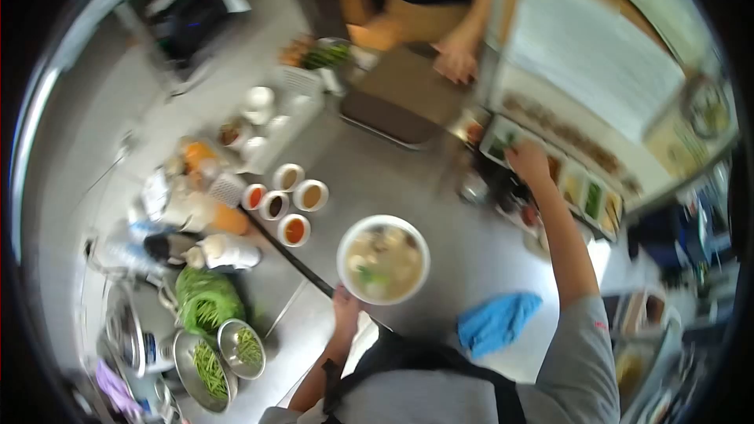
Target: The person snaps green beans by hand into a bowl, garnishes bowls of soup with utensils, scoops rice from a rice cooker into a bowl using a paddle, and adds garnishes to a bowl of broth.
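Around me: grey metal desk [463, 243], pale tiled wall [59, 165] at left, bright glare along the far-left edge.

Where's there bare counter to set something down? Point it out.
The widest bare patch of counter looks to lie between the soup bowl, sauce cups and brown tray. Another runs from the bowl toward the blue cloth. It's crowded left, with bottles and green-bean bowls, and right, where the right hand reaches into garnish bins.

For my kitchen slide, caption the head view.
Left hand at the soup bowl, right hand over the garnish trays.
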The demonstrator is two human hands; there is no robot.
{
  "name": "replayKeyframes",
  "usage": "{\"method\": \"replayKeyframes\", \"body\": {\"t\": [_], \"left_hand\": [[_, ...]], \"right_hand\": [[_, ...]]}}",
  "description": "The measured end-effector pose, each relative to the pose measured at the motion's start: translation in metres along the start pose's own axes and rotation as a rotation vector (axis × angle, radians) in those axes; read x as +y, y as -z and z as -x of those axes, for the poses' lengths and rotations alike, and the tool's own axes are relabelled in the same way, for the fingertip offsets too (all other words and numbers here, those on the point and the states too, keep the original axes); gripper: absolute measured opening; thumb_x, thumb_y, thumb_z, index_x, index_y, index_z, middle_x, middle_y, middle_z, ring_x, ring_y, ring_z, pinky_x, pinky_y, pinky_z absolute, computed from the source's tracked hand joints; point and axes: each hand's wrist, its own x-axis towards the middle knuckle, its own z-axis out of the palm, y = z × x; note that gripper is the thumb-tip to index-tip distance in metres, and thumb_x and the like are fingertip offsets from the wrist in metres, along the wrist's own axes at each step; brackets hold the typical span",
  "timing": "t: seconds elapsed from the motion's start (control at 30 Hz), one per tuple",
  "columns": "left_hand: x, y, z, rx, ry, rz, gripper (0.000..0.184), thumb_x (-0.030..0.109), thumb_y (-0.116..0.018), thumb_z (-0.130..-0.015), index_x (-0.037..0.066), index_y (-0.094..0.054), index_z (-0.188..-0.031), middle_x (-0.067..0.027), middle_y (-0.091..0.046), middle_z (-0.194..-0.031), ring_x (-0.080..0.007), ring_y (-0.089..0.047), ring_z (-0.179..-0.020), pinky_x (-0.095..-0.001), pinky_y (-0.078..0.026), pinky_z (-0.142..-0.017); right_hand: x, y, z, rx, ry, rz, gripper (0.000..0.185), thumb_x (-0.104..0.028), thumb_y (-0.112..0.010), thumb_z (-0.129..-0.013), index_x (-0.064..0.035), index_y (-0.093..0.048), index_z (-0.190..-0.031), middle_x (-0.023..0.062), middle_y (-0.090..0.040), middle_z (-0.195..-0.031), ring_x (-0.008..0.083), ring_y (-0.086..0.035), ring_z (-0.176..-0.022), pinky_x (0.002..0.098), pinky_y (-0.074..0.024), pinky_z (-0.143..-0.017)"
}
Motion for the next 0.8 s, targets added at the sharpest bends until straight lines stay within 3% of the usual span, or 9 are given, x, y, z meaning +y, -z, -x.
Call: {"method": "replayKeyframes", "body": {"t": [0.07,0.17,0.2,0.23,0.3,0.37,0.47,0.7,0.8], "left_hand": [[0.005,-0.01,-0.011,0.079,0.011,-0.025,0.033,0.002,-0.049,-0.089,0.004,-0.041,-0.121,-0.0147,-0.061,-0.099,-0.0242,-0.067,-0.075,-0.035,-0.06,-0.065],[0.025,-0.023,-0.023,-0.001,0.127,0.145,0.039,0.002,-0.045,-0.092,0.005,-0.031,-0.128,-0.02,-0.062,-0.098,-0.0292,-0.068,-0.077,-0.0394,-0.061,-0.066],[0.028,-0.026,-0.027,-0.008,0.127,0.148,0.04,0.002,-0.046,-0.092,0.005,-0.03,-0.129,-0.0197,-0.062,-0.098,-0.029,-0.069,-0.076,-0.039,-0.061,-0.066],[0.031,-0.028,-0.031,-0.021,0.132,0.145,0.041,0.003,-0.046,-0.092,0.006,-0.029,-0.129,-0.0195,-0.062,-0.097,-0.0288,-0.069,-0.076,-0.0386,-0.061,-0.065],[0.034,-0.032,-0.041,-0.038,0.114,0.125,0.044,0.003,-0.045,-0.093,0.007,-0.027,-0.132,-0.0188,-0.062,-0.097,-0.0283,-0.069,-0.075,-0.0376,-0.061,-0.065],[0.036,-0.037,-0.052,-0.038,0.072,0.093,0.05,0.002,-0.044,-0.093,0.009,-0.023,-0.138,-0.0179,-0.063,-0.098,-0.0278,-0.069,-0.074,-0.0365,-0.061,-0.064],[0.054,-0.046,-0.061,-0.051,0.076,0.092,0.061,0.0,-0.044,-0.093,0.014,-0.015,-0.145,-0.0166,-0.063,-0.097,-0.0263,-0.069,-0.073,-0.0345,-0.061,-0.062],[0.064,-0.053,-0.101,-0.093,0.067,0.082,0.069,0.0,-0.047,-0.091,0.017,-0.012,-0.148,-0.0151,-0.062,-0.089,-0.0221,-0.067,-0.069,-0.0329,-0.061,-0.06],[0.069,-0.056,-0.114,-0.079,0.054,0.042,0.066,0.001,-0.048,-0.091,0.016,-0.015,-0.147,-0.0143,-0.062,-0.086,-0.0215,-0.067,-0.068,-0.0326,-0.06,-0.059]], "right_hand": [[0.006,-0.062,-0.046,-0.019,0.054,0.097,0.04,-0.035,-0.053,-0.084,0.0,-0.066,-0.098,0.0222,-0.065,-0.099,0.0369,-0.063,-0.095,0.0462,-0.0486,-0.086],[-0.023,-0.043,-0.065,-0.279,-0.163,0.054,0.055,-0.043,-0.052,-0.082,0.0016,-0.061,-0.112,0.0235,-0.059,-0.118,0.0358,-0.057,-0.111,0.0425,-0.0454,-0.095],[0.008,-0.108,-0.093,-0.063,-0.068,0.051,0.041,-0.034,-0.053,-0.077,-0.0001,-0.07,-0.093,0.0246,-0.065,-0.102,0.0358,-0.062,-0.103,0.0421,-0.0465,-0.091],[0.0,-0.099,-0.09,-0.126,-0.081,0.07,0.036,-0.033,-0.054,-0.075,-0.0001,-0.069,-0.08,0.0232,-0.066,-0.089,0.0332,-0.064,-0.093,0.0412,-0.0487,-0.085],[-0.007,-0.072,-0.09,-0.348,-0.118,0.068,0.035,-0.034,-0.057,-0.073,-0.0016,-0.069,-0.077,0.0214,-0.066,-0.087,0.032,-0.066,-0.089,0.0407,-0.051,-0.08],[-0.006,-0.055,-0.097,-0.67,-0.161,0.027,0.043,-0.04,-0.059,-0.072,-0.0044,-0.069,-0.095,0.0205,-0.065,-0.106,0.0347,-0.062,-0.101,0.0414,-0.0512,-0.084],[-0.003,-0.041,-0.095,-0.698,-0.13,0.026,0.04,-0.038,-0.063,-0.066,-0.0046,-0.071,-0.086,0.0157,-0.069,-0.098,0.0328,-0.066,-0.091,0.0404,-0.0528,-0.079],[0.024,-0.05,-0.095,-0.031,-0.164,0.332,0.025,-0.025,-0.065,-0.078,-0.0028,-0.071,-0.085,0.0139,-0.069,-0.083,0.0285,-0.068,-0.081,0.0407,-0.0553,-0.073],[-0.001,-0.02,-0.05,-0.082,-0.098,0.281,0.02,-0.016,-0.061,-0.082,-0.0031,-0.069,-0.096,0.0211,-0.066,-0.097,0.0321,-0.065,-0.091,0.0448,-0.0534,-0.078]]}}
